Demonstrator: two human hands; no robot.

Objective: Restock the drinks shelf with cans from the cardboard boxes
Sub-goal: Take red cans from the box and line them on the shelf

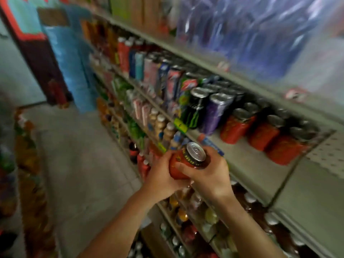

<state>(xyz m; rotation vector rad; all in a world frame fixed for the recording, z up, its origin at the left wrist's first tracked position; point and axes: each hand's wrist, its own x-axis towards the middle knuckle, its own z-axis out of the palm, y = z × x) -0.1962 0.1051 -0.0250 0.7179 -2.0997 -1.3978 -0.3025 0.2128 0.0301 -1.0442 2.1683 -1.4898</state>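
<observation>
Both hands hold one red can (188,161) with a silver top, in front of the drinks shelf (249,164). My left hand (162,175) wraps its lower left side. My right hand (208,174) grips it from the right, fingers curled round the body. On the shelf board to the right stand rows of matching red cans (260,135), with a bare stretch of board in front of them. No cardboard box is in view.
Tall black and purple cans (204,110) stand left of the red rows. Further shelves above and below are packed with cans and bottles. A grey floor aisle (78,155) runs on the left, with a rack of goods (28,174) along its far side.
</observation>
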